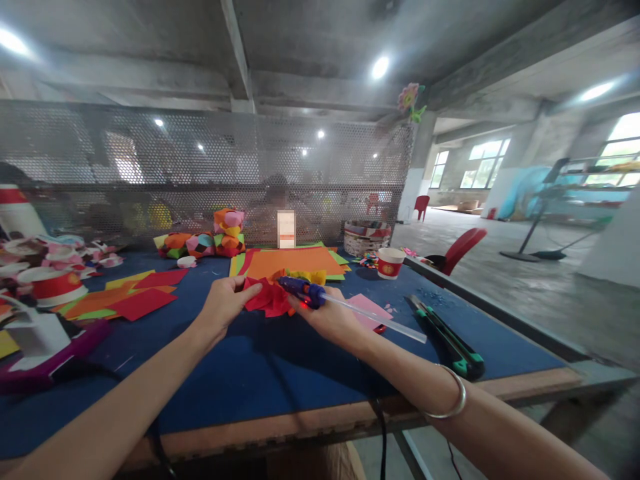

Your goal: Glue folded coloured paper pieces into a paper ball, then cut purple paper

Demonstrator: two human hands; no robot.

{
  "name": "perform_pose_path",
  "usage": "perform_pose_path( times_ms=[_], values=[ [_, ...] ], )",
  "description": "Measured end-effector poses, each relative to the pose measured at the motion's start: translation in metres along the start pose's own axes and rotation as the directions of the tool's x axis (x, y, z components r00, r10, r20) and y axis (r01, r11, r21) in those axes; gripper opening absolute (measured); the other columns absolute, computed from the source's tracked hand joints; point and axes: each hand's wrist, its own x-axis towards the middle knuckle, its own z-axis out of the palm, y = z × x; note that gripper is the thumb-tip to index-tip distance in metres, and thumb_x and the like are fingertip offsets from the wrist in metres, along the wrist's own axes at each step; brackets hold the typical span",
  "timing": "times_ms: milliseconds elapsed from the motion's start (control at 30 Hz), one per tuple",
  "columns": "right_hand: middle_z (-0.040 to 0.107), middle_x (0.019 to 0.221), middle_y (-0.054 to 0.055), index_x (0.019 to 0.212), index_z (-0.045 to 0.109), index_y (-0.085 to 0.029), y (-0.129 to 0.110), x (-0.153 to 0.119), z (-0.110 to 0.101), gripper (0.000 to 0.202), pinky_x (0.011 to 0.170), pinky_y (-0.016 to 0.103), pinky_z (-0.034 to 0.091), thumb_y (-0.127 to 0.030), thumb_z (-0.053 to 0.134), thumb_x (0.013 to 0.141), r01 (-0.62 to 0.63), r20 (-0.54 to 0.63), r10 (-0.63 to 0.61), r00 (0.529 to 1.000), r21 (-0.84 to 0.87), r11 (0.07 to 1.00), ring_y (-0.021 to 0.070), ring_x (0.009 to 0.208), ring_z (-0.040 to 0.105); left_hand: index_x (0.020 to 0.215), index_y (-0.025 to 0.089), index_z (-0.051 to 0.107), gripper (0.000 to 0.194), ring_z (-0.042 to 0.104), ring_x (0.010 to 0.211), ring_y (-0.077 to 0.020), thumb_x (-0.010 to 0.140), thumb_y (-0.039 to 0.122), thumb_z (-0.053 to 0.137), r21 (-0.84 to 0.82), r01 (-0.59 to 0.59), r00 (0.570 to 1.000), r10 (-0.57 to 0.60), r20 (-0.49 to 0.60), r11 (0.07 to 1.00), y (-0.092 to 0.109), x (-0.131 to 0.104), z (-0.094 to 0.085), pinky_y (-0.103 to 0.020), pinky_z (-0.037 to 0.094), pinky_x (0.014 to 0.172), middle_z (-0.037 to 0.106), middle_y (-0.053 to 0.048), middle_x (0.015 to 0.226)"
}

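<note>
My left hand (227, 300) pinches the left edge of a pleated red paper piece (270, 297), held a little above the table. My right hand (333, 317) is wrapped round a blue glue gun (310, 291), its nozzle pointing left at the red paper. A long clear glue stick (385, 319) sticks out of the gun's back, and a small red light glows on it. Behind the red piece shows ruffled yellow paper (313, 275); whether the two are joined I cannot tell. Orange sheets (295, 259) lie stacked just beyond my hands.
A green-and-black utility knife (447, 340) lies on the right by pink paper (367, 310). A paper cup (390, 263) and a woven basket (367, 237) stand behind. Coloured sheets (145, 297), paper balls (203, 243) and a purple-and-white object (45, 347) are leftward. A perforated screen (200, 160) borders the back.
</note>
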Motion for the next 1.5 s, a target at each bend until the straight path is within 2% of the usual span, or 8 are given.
perform_pose_path(
  times_ms=[100,200,400,533,900,1133,1333,1500],
  values=[
    [0.073,0.079,0.004,0.096,0.079,-0.026,0.002,0.005,-0.001,0.020,0.068,0.032,0.051,-0.041,0.074,0.083,-0.084,-0.039,0.090,0.995,0.136,0.987,0.0226,0.074,0.066,0.075,0.015,0.079,0.045,0.068,0.065,-0.0199,0.049,0.050,0.091,-0.024,0.015,0.999,-0.014,0.037,1.000,0.002,-0.003,0.001,-0.031,0.052,0.066,0.079,-0.008,0.073],
    [0.064,0.067,-0.001,0.107,0.076,-0.022,0.000,0.006,-0.004,0.031,0.053,0.027,0.045,-0.040,0.076,0.082,-0.176,0.051,0.169,0.984,0.384,0.906,0.0150,0.055,0.054,0.075,0.016,0.079,0.043,0.070,0.068,-0.0209,0.052,0.051,0.092,-0.017,0.039,0.982,-0.035,0.186,0.999,0.007,-0.009,0.005,-0.032,0.054,0.070,0.080,-0.008,0.076],
    [0.065,0.070,-0.001,0.091,0.074,-0.017,-0.007,0.003,-0.005,0.033,0.045,0.022,0.036,-0.038,0.087,0.070,-0.361,0.252,0.260,0.932,0.587,0.724,0.0081,0.051,0.048,0.080,0.019,0.081,0.037,0.071,0.072,-0.0200,0.060,0.050,0.088,0.072,-0.021,0.902,-0.012,0.433,0.997,0.009,-0.016,0.012,-0.031,0.053,0.071,0.082,-0.006,0.081],
    [0.061,0.064,-0.003,0.085,0.073,-0.016,-0.009,0.001,-0.004,0.032,0.043,0.021,0.034,-0.036,0.089,0.067,-0.383,0.292,0.255,0.922,0.579,0.720,0.0075,0.050,0.047,0.080,0.020,0.081,0.033,0.070,0.071,-0.0203,0.064,0.048,0.085,0.074,-0.032,0.884,-0.007,0.467,0.997,0.007,-0.014,0.012,-0.031,0.053,0.070,0.082,-0.006,0.082],
    [0.061,0.069,-0.003,0.079,0.069,-0.018,-0.011,0.000,-0.004,0.029,0.044,0.021,0.036,-0.036,0.088,0.067,-0.292,0.288,0.156,0.945,0.521,0.802,0.0081,0.052,0.045,0.077,0.019,0.081,0.026,0.069,0.070,-0.0208,0.063,0.042,0.083,0.071,-0.042,0.897,0.007,0.442,0.997,0.006,-0.016,0.012,-0.030,0.051,0.068,0.080,-0.007,0.079],
    [0.064,0.071,-0.002,0.090,0.075,-0.020,-0.003,0.001,0.000,0.015,0.053,0.024,0.044,-0.030,0.077,0.080,-0.152,0.234,0.055,0.971,0.417,0.896,0.0118,0.059,0.052,0.070,0.018,0.079,0.024,0.069,0.068,-0.0215,0.060,0.040,0.082,0.083,-0.030,0.905,-0.008,0.425,0.996,0.004,-0.015,0.014,-0.031,0.051,0.069,0.079,-0.006,0.074],
    [0.075,0.082,0.002,0.094,0.079,-0.021,-0.002,0.003,0.001,0.017,0.072,0.031,0.054,-0.031,0.076,0.081,-0.057,0.164,0.023,0.986,0.201,0.978,0.0197,0.077,0.066,0.071,0.019,0.080,0.023,0.070,0.068,-0.0225,0.057,0.037,0.081,0.069,-0.005,0.892,-0.027,0.450,0.998,0.008,-0.017,0.016,-0.032,0.053,0.069,0.080,-0.006,0.075],
    [0.076,0.083,0.005,0.087,0.078,-0.020,-0.004,0.002,0.000,0.012,0.069,0.031,0.053,-0.030,0.074,0.082,-0.023,0.114,0.016,0.993,0.057,0.998,0.0212,0.077,0.067,0.067,0.018,0.078,0.019,0.069,0.065,-0.0205,0.055,0.033,0.079,0.076,0.040,0.897,-0.069,0.436,0.996,0.012,-0.019,0.016,-0.031,0.053,0.067,0.078,-0.004,0.071]
  ],
)
